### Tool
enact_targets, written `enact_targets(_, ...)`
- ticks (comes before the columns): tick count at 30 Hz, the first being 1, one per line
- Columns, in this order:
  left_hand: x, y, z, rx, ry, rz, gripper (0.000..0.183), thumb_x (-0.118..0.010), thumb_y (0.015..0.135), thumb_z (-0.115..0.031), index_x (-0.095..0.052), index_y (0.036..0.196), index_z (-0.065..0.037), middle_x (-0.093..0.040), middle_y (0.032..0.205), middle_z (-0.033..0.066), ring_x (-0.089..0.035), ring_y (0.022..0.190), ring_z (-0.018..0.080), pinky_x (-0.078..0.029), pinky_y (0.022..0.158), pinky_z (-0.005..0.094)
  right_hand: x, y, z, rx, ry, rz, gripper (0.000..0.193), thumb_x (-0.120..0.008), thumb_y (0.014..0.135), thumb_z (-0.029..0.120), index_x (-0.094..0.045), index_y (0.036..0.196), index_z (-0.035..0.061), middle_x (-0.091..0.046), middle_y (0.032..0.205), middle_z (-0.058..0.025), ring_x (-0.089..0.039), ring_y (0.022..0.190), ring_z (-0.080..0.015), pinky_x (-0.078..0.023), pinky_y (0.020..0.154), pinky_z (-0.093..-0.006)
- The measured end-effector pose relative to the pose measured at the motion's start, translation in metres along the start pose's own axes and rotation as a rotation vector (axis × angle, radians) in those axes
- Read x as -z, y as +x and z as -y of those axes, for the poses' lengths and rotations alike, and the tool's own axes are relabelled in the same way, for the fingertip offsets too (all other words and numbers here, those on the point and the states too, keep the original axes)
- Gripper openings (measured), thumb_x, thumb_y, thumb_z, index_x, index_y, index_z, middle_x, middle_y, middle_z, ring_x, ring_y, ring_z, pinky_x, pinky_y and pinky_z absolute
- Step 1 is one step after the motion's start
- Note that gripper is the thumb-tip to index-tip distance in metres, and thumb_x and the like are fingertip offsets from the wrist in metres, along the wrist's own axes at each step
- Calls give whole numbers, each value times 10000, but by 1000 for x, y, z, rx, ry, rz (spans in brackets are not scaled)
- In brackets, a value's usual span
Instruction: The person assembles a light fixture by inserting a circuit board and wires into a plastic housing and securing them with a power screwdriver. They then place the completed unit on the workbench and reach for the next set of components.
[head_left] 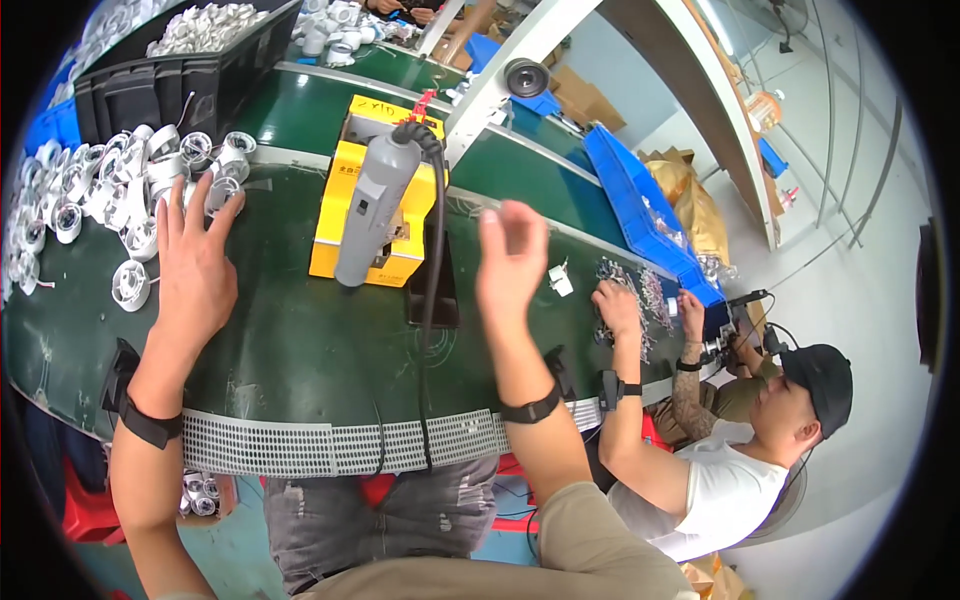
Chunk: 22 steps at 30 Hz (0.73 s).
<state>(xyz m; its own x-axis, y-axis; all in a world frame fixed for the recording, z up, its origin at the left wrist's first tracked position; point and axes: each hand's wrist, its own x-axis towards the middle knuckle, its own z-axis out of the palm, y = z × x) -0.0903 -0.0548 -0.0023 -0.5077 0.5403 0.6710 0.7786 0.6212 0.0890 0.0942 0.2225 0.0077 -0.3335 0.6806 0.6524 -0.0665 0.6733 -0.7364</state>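
L hand [195,265] laid flat, fingers spread, tips touching white round parts [120,195] heaped far left on green bench [300,340]. R hand [510,262] raised mid-air, open, nothing held. Grey driver [372,205] parked on yellow box [375,200], centre. Pick-up step judged; pinch on one part needed.

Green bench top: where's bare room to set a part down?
Bare green bench top lies between left hand and right hand, in front of the yellow box with the grey driver. Crowded far left: white round housings.
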Motion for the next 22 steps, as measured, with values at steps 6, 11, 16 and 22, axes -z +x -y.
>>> enact_targets(6, -3, 1, -15, -47, -496, 173, 331, -622, 721, 53, -646, 1041, -29, -569, 1176, 147, -452, 1225, 378, -393, 1037, 456, 126, 5, -84, -242, -1122, -133, 440, -764, 702, 225, -619, 1092, 84, -565, 1140, -173, -538, 1101, -343, -443, 947, -449)
enact_targets(11, 4, 3, -19, -65, -651, 192, 173, -635, 752, 33, -656, 920, -6, -630, 977, 123, -572, 986, 321, -465, 860, 400, 128, 6, -88, -252, -985, -34, 368, -760, 709, 224, -656, 1019, 55, -625, 1005, -160, -617, 937, -321, -495, 849, -410)
enact_targets(16, 6, 1, -36, -195, -1139, 498, 121, -655, 785, 8, -678, 903, 7, -657, 831, 120, -651, 759, 252, -529, 698, 321, 76, -8, -22, 137, -703, 3, 272, -783, 719, 162, -649, 901, 9, -642, 872, -130, -626, 782, -263, -500, 734, -346)
enact_targets(22, 20, -22, -71, -219, -1437, 389, 637, -727, 821, -113, -439, 1390, -90, -456, 1344, 121, -566, 1111, 293, -527, 883, 353, 13, -66, 86, 458, -256, 296, 201, -758, 736, 106, -651, 901, 65, -649, 914, -101, -618, 836, -286, -493, 801, -345)
